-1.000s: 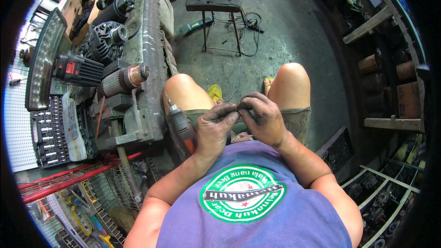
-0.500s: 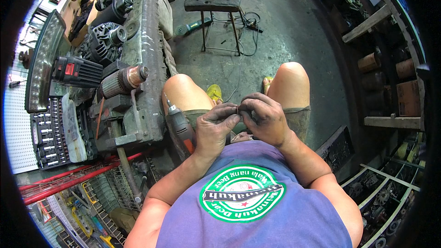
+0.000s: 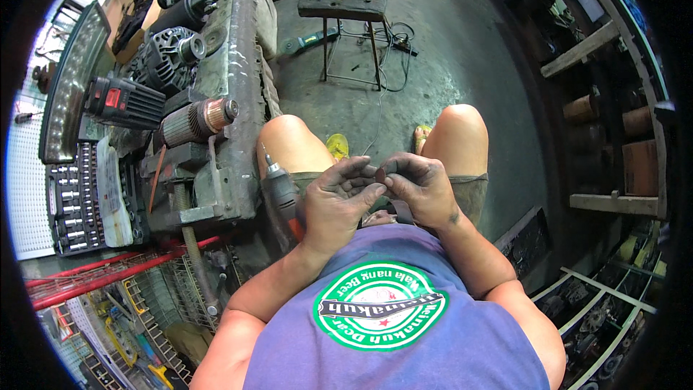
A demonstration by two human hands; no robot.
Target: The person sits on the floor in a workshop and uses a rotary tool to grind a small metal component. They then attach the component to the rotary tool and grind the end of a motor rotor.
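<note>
Small brown piece (image 3: 380, 174) pinched, two-hand close work

Clock centred on the piece, just ahead of my shirt (image 3: 505, 347). Right hand (image 3: 424, 184) grips it, thumb against fingers. Left hand (image 3: 330, 201): fingers parted just beside it, nothing seen in them; contact, can't tell. Step, my read: fine fingertip handling. Next move calls for a light, exact pinch, no force. Edges: drill (image 3: 283, 195) at 9, near my left wrist; worktop (image 3: 237, 72) rim at 10; stool (image 3: 325, 4) at 12, well apart. Most room: toward 1, over floor (image 3: 451, 54), shelf (image 3: 613, 204) at 3.
</note>
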